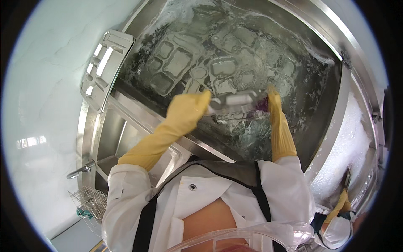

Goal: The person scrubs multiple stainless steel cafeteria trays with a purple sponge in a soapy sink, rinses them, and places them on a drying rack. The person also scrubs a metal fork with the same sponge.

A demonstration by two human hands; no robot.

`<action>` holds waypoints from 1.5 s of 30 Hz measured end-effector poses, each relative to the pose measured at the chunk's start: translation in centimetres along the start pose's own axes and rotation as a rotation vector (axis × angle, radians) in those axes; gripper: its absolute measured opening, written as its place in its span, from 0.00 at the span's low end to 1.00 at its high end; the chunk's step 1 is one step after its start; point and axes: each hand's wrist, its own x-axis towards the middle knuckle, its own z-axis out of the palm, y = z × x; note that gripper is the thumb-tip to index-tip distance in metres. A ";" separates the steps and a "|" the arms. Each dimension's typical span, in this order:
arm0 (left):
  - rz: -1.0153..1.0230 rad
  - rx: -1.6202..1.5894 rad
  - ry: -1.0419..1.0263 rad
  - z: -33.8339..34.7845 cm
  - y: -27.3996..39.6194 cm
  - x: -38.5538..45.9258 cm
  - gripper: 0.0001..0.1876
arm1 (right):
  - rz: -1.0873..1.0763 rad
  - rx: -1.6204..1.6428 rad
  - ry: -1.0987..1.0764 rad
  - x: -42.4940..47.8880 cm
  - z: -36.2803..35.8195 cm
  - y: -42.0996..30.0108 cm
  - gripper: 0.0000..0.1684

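Observation:
My left hand (190, 108), in a yellow rubber glove, grips the left end of a compartment tray (237, 100) that looks like metal and is blurred by motion. The tray is held low over the water, and I cannot tell if its lower edge touches the surface. At its right end my right hand (274, 99), gloved the same way, is closed on a purple scouring pad (262, 104), partly hidden, against the tray. Below lie several submerged compartment trays (178, 62) in a water-filled stainless steel sink (327, 126).
Another compartment tray (107, 69) leans on the wall at the sink's left rim. A second basin (121, 135), a faucet (81, 170) and a wire rack (89, 201) are at lower left. On the right, a co-worker's gloved hand (341, 201) reaches into a foam-filled basin (340, 148).

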 end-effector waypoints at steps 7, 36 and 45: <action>0.325 0.053 0.167 8.1 3.7 -0.1 0.14 | -0.407 -0.637 -0.850 -14.6 3.2 -13.4 0.20; 0.025 -0.015 0.270 3.6 0.3 -0.5 0.15 | -0.131 -0.394 -0.853 -18.6 3.4 -18.9 0.17; -0.967 -0.645 1.149 -12.2 -9.1 -9.5 0.17 | -0.025 -1.205 -0.374 -6.8 10.1 -10.5 0.45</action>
